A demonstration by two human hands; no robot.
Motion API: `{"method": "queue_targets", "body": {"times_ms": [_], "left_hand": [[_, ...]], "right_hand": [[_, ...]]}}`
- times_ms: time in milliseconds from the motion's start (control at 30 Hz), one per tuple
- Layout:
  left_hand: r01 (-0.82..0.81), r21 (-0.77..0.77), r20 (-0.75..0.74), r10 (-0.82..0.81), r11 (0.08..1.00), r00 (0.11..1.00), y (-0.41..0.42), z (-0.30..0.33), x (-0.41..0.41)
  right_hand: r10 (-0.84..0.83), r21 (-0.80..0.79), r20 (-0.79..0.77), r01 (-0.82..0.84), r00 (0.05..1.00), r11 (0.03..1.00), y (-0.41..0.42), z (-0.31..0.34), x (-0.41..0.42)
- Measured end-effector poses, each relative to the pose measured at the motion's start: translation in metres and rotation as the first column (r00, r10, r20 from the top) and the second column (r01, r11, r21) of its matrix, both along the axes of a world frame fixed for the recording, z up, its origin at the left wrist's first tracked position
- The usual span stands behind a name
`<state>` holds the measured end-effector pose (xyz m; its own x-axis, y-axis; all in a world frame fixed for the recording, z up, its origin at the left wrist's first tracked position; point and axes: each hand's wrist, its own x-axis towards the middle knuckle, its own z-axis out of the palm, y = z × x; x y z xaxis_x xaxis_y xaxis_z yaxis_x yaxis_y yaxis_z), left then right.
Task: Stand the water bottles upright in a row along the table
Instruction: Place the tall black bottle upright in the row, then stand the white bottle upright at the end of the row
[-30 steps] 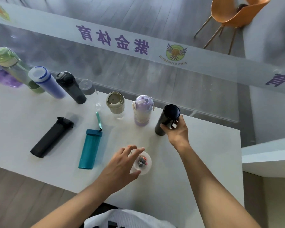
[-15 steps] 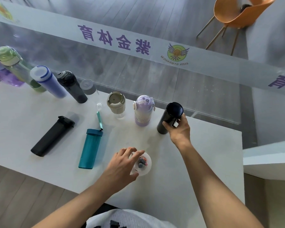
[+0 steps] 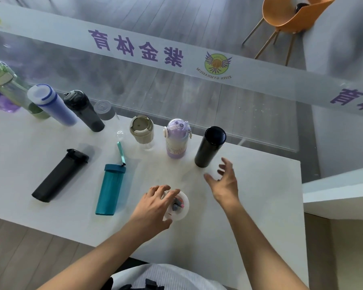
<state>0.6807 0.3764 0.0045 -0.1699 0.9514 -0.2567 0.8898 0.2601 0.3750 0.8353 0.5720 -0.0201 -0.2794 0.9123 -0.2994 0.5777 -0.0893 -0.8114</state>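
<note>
Several bottles stand upright in a row along the far edge of the white table [image 3: 260,216], ending at the right with a lilac bottle [image 3: 176,143] and a tall black bottle [image 3: 208,151]. My right hand [image 3: 224,183] hovers just in front of the black bottle, fingers spread, touching nothing. A black bottle [image 3: 57,178] and a teal bottle [image 3: 110,187] with a strap lie on their sides at the left middle. My left hand [image 3: 153,206] grips the lid of a white-lidded bottle [image 3: 181,204] that I see from above near the front edge.
A glass barrier with purple lettering [image 3: 134,47] runs right behind the row. An orange chair [image 3: 289,15] stands beyond it. A white ledge [image 3: 340,191] sits past the table's right end. Wooden floor shows below the front edge.
My right hand has let go of the tall black bottle and drawn back toward me, open. My left hand has closed further over the white lid.
</note>
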Motion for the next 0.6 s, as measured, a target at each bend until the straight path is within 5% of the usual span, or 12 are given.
{"method": "queue_targets", "body": {"times_ms": [300, 600], "left_hand": [[-0.034, -0.019, 0.06, 0.035, 0.999, 0.998, 0.006, -0.002, 0.004], [0.056, 0.033, 0.063, -0.058, 0.998, 0.996, 0.019, 0.004, 0.021]], "right_hand": [[0.484, -0.138, 0.1, -0.469, 0.87, 0.872, -0.083, 0.009, 0.034], [0.539, -0.017, 0.128, -0.542, 0.832, 0.84, -0.091, 0.006, 0.04]]}}
